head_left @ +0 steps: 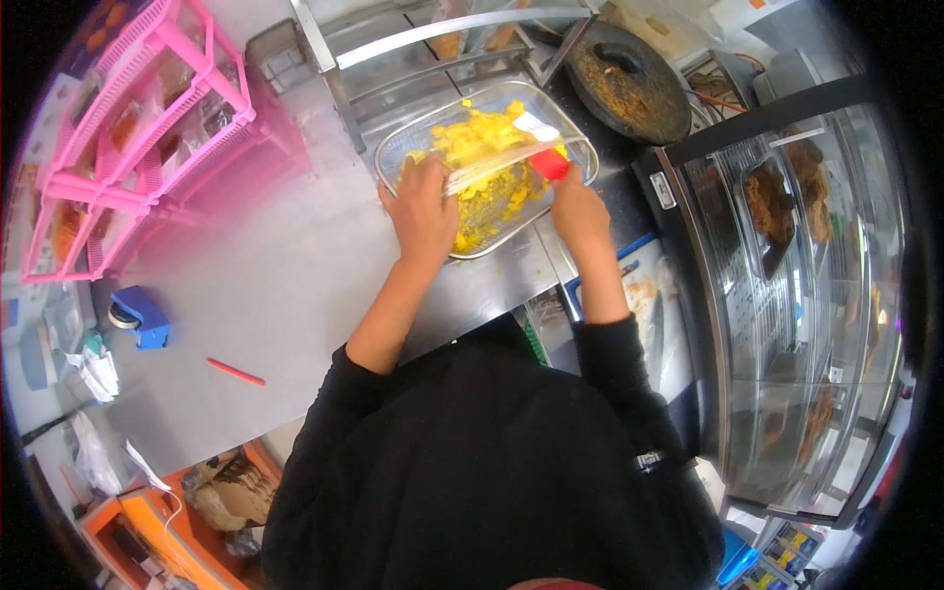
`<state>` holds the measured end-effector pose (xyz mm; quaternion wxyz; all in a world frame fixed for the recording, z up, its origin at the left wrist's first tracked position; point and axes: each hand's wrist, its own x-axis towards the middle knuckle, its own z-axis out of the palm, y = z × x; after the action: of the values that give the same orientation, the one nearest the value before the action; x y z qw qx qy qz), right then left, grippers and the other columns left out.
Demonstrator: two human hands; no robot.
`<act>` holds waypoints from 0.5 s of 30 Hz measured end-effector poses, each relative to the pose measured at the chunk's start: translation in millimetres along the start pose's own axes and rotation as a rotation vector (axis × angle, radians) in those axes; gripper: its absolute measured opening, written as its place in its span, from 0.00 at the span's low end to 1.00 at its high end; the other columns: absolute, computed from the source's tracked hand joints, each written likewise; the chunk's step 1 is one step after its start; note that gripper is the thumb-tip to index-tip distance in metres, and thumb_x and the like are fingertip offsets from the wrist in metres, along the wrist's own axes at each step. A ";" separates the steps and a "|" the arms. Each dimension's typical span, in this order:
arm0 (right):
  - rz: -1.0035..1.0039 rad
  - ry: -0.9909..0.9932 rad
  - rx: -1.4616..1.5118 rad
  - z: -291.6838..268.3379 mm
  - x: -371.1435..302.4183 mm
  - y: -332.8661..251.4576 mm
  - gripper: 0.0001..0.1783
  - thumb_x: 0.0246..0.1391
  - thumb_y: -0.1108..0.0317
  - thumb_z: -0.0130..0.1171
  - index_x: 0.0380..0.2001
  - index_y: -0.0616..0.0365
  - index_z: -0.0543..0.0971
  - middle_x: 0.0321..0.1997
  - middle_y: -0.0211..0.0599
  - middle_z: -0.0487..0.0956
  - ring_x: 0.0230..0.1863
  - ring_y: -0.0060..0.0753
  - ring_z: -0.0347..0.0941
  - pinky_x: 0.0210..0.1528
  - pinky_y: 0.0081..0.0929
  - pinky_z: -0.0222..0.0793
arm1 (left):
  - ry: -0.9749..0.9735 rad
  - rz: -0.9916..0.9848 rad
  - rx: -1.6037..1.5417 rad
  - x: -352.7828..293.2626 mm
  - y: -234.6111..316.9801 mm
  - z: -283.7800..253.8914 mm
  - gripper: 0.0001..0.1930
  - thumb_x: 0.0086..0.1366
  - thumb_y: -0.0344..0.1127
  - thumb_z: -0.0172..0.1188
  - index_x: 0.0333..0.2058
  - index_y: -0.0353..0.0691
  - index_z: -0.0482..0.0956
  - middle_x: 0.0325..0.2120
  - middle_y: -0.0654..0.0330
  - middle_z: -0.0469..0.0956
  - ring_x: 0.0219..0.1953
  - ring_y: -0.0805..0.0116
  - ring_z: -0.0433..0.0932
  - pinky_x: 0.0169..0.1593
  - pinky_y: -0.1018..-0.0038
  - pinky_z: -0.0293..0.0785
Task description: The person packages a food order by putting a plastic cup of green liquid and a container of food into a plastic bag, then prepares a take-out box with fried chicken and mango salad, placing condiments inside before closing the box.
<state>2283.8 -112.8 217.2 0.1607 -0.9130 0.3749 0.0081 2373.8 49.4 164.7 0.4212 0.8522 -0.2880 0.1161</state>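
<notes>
Wire-mesh basket (397,145) sits on the steel counter (246,315), just in front of the metal rack (462,28) and near the round black lid (629,87); chopped yellow food pieces (477,138) are spread over its floor, heaped toward the far side and thinner toward you. Your left hand (423,211) is at the basket's left end, fingers bent near one end of a translucent strip (501,165), perhaps the edge of a clear plastic bag; whether they are clamped on it, cannot tell. Your right hand (580,209) is closed at the fingertips on a red piece (550,164), possibly a scoop or a handle, its shape partly hidden, over the basket's right half. A white tag-like piece (536,127) shows just beyond it. Handling estimate: pieces soft, moist and easily crushed, light singly; lift them loosely from beneath rather than squeezing. Strip, if film, should be thin, limp and slippery when damp: pinch it at the edge, thumb against forefinger, and spread it from both ends. Red piece looks stiff and light; a fingertip grip at its near end should suffice. Basket judged rigid, moderate when loaded: hold the rolled rim at both short ends, not the mesh.
</notes>
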 end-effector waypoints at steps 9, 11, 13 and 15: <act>0.042 0.201 0.292 44.4 25.2 -22.7 0.18 0.51 0.64 0.45 0.44 0.62 0.61 0.31 0.57 0.74 0.33 0.56 0.71 0.35 0.46 0.65 | -0.029 0.054 0.087 -12.5 0.5 15.4 0.18 0.47 0.25 0.51 0.41 0.39 0.68 0.39 0.55 0.71 0.53 0.51 0.62 0.54 0.48 0.39; 0.006 0.212 0.129 51.5 21.0 -28.2 0.20 0.50 0.65 0.45 0.46 0.60 0.60 0.29 0.52 0.75 0.29 0.53 0.73 0.30 0.44 0.67 | -0.041 0.069 0.086 -15.0 -5.0 14.8 0.19 0.47 0.25 0.50 0.42 0.39 0.68 0.38 0.55 0.72 0.53 0.52 0.63 0.54 0.47 0.37; -0.020 0.173 0.020 57.2 16.8 -32.4 0.18 0.49 0.66 0.45 0.44 0.59 0.62 0.26 0.48 0.76 0.26 0.49 0.73 0.27 0.41 0.68 | -0.029 0.065 0.079 -14.4 -4.6 14.7 0.19 0.47 0.25 0.50 0.42 0.39 0.68 0.38 0.55 0.72 0.53 0.53 0.63 0.54 0.48 0.37; -0.038 0.136 -0.088 65.9 15.6 -32.6 0.16 0.48 0.67 0.46 0.42 0.59 0.65 0.24 0.44 0.76 0.24 0.44 0.74 0.24 0.38 0.69 | -0.021 0.068 0.066 -14.1 -6.0 16.4 0.19 0.47 0.24 0.50 0.42 0.39 0.68 0.38 0.55 0.72 0.53 0.54 0.63 0.55 0.48 0.37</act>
<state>2324.4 -81.9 162.0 0.0947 -0.9245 0.3669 -0.0403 2365.2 44.9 144.4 0.3854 0.8566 -0.3172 0.1307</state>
